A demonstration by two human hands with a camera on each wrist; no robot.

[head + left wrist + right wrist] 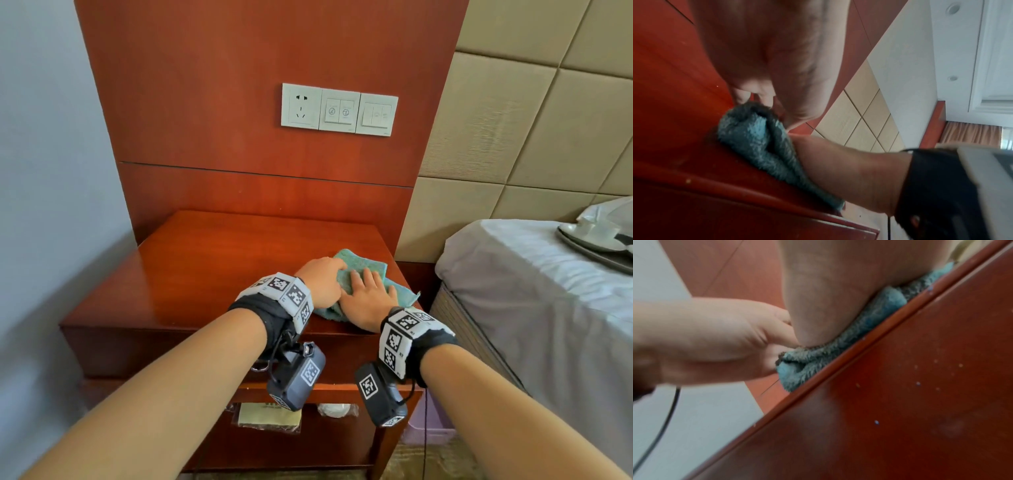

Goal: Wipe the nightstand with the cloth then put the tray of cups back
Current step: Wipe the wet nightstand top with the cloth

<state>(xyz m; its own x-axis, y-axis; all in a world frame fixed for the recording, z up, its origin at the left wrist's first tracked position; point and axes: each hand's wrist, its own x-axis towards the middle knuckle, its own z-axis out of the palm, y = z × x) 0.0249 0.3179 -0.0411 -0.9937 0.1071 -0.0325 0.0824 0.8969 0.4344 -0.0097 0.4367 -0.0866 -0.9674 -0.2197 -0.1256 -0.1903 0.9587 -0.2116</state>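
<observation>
At worktop's (191,274) front-right corner, right hand (368,301) presses flat on cloth (363,265), left hand (323,282) pinches its left edge; unwiped surface lies leftward, nearer left arm.

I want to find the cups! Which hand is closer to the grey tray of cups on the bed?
Right. The right hand lies flat on the teal cloth, on the side toward the bed's grey tray of cups; the left hand is beside it, farther away.
</observation>
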